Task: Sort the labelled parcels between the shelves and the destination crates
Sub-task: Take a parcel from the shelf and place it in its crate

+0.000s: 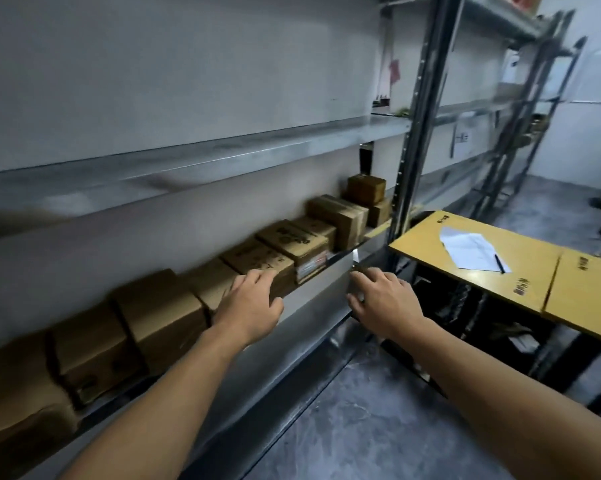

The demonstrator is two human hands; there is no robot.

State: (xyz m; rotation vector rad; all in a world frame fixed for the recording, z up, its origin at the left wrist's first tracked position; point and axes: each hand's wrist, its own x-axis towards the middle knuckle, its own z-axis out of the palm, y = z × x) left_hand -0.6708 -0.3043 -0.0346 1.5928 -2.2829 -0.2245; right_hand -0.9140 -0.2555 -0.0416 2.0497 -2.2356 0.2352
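Parcels [340, 216] sit in a row on the mid shelf [319, 289]. L hand [248, 303], fingers loose, is at the printed box [257, 259], no grip yet; R hand [378, 299] spread, empty, by shelf lip. Best: clamp box sides w/ both hands, check label b4 lifting.

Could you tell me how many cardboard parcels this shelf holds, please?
10 cardboard parcels: nine in a row along the shelf, one stacked at the far right; blur may hide more.
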